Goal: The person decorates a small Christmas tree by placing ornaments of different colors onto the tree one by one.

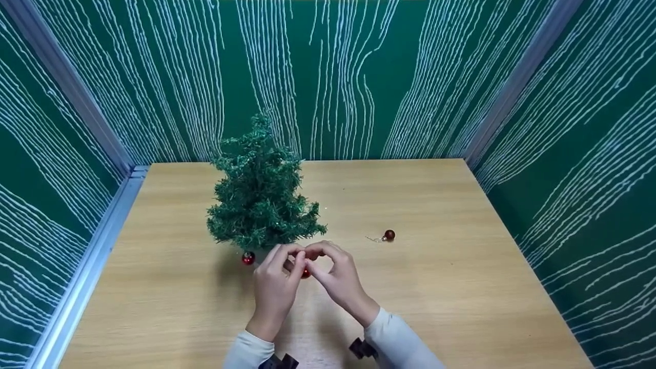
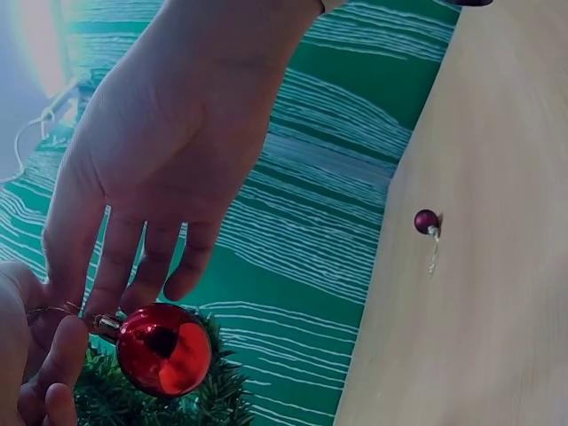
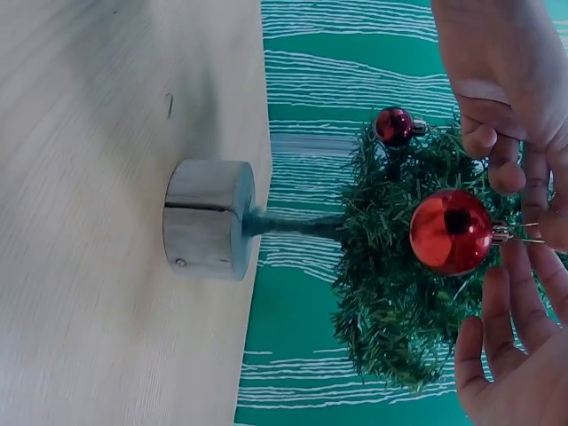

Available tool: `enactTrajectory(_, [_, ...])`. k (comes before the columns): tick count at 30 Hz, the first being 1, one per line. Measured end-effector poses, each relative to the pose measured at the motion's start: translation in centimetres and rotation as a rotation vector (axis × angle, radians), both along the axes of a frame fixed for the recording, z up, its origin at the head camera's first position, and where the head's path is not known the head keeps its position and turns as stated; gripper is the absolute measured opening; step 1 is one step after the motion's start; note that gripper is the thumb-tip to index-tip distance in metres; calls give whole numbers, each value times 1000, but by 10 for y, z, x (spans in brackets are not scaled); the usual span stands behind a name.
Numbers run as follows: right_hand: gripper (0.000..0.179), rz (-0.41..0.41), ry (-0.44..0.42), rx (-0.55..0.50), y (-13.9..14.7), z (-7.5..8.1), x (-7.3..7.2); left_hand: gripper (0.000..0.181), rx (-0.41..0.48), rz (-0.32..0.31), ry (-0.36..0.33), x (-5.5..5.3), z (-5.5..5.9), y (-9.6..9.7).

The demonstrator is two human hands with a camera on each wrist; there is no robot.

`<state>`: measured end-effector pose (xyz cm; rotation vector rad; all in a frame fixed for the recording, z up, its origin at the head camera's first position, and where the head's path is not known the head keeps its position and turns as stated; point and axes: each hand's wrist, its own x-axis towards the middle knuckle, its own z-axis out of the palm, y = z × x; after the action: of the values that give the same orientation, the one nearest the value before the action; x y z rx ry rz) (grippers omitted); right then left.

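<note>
A shiny red Christmas bauble (image 1: 306, 273) hangs by its thin golden string between my hands, just in front of the small artificial tree (image 1: 261, 197). My left hand (image 1: 273, 292) pinches that string with thumb and fingertips. From the other side, the thumb and index finger of my right hand (image 1: 342, 279) pinch it too, and the fingertips of both hands meet. Close up, the bauble (image 2: 165, 351) shows its metal cap and the string running into the fingers. A second red bauble (image 3: 393, 127) hangs from a low branch at the tree's left.
On the table (image 1: 435, 287), right of the tree, lies a dark red bauble (image 1: 389, 235) with its string spread out. The tree stands on a round pale wooden base (image 3: 206, 222). Green walls (image 1: 328, 77) with white streaks enclose the table at the back and sides.
</note>
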<state>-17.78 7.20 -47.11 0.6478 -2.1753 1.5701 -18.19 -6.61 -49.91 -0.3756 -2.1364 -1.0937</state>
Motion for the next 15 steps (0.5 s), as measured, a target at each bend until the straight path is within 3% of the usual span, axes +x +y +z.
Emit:
enactTrajectory(5, [8,-9,-24,14,-3,1,-4,7,-32,45,46,-3,1,-3])
enactTrajectory(12, [9,0,-53,3,-6,3,-6,9,-8,50,69,-4,2,-6])
enactTrajectory(15, [9,0,-60,-2,-8,-8,-11,9,-1,59,82,-4,2,-9])
